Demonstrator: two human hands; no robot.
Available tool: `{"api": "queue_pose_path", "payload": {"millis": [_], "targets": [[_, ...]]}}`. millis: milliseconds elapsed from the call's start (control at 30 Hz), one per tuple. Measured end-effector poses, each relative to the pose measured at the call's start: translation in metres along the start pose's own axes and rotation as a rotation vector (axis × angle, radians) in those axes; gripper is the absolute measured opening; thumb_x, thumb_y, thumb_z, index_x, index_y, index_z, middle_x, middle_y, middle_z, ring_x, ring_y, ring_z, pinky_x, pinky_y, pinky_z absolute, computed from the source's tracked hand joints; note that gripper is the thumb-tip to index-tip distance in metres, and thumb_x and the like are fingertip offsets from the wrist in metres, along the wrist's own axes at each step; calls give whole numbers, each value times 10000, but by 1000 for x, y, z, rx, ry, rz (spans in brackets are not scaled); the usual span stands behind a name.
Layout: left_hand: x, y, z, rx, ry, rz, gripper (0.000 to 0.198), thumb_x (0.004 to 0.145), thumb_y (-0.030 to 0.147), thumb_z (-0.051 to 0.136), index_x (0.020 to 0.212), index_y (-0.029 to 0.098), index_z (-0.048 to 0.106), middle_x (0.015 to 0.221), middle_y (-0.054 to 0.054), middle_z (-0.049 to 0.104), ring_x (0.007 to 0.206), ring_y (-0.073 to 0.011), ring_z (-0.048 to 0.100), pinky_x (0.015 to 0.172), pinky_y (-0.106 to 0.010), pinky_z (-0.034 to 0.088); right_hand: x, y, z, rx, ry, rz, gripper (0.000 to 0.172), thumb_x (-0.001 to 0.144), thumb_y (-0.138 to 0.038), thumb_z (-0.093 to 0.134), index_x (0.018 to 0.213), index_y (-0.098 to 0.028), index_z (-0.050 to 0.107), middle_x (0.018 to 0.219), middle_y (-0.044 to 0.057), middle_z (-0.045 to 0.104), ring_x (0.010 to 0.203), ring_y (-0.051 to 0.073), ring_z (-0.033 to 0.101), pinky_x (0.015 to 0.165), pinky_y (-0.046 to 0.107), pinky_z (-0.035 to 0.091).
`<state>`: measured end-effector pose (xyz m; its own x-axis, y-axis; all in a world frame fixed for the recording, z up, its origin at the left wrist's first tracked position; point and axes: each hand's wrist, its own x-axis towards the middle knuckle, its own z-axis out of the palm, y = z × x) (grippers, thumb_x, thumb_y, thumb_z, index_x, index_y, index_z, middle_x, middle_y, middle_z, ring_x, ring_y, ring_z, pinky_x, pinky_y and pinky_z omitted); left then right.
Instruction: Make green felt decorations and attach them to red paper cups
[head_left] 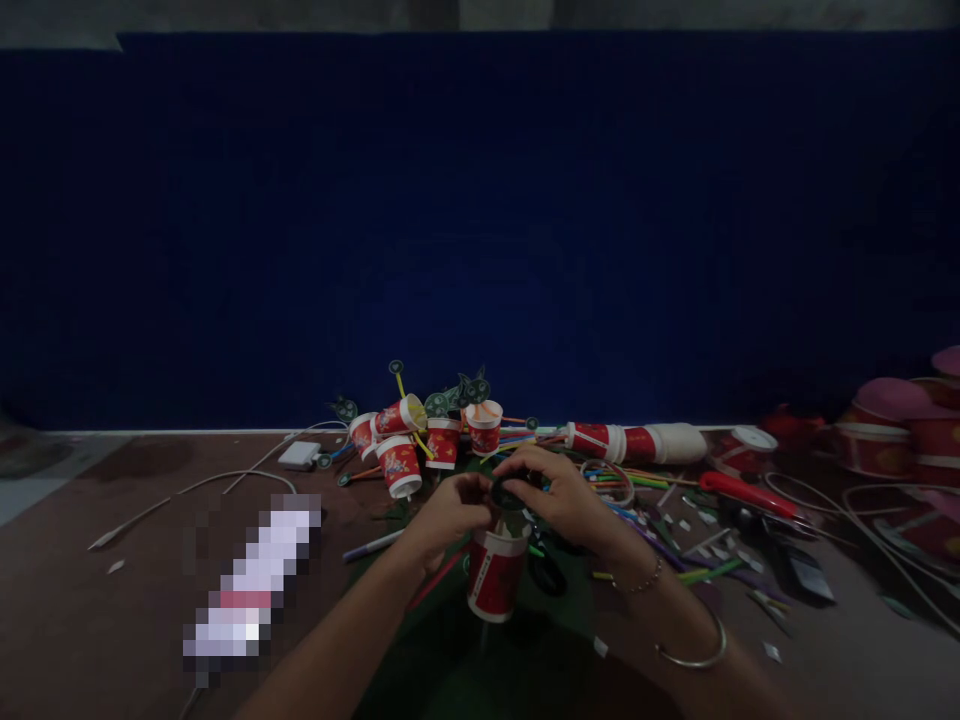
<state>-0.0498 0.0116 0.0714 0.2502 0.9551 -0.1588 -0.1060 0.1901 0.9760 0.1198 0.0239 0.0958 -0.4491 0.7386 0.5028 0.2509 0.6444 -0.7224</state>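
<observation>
A red and white paper cup [497,578] stands in front of me, with a thin stick or straw showing under its base. Just above its rim is a dark, round, flat cutout [507,493], dim in this light. My left hand [454,512] pinches it from the left, fingertips curled in. From the right, my right hand [553,492] grips its edge between thumb and fingers. Something greenish sits in the cup's mouth, partly hidden by the fingers. Left of the cup lies a marker pen [373,545].
Several decorated cups with straws and dark cat cutouts [474,387] stand against the blue wall. A row of stacked cups [637,443], coloured straws, paper scraps and a red-handled tool [757,495] lie to the right. A white cable and charger [299,456] lie left, beside a pixelated phone-shaped area.
</observation>
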Motion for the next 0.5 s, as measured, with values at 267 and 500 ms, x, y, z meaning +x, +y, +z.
{"api": "queue_pose_path", "payload": {"millis": [267,500], "targets": [[-2,-1,-1,7,-56,-69,249,481,28,590,705,135,611,604,18,611,640,-151,599,638,-256,441,0,6,0,30,-53,7,214,780,-84,565,900,-220,679,863,16,645,807,149,581,721,263,447],[-3,0,-1,-22,-112,-111,279,477,20,635,734,128,648,641,-2,646,675,-162,611,669,-265,439,1,9,-2,25,-82,-5,200,779,-90,563,890,-208,681,835,21,633,780,148,571,707,266,454]]}}
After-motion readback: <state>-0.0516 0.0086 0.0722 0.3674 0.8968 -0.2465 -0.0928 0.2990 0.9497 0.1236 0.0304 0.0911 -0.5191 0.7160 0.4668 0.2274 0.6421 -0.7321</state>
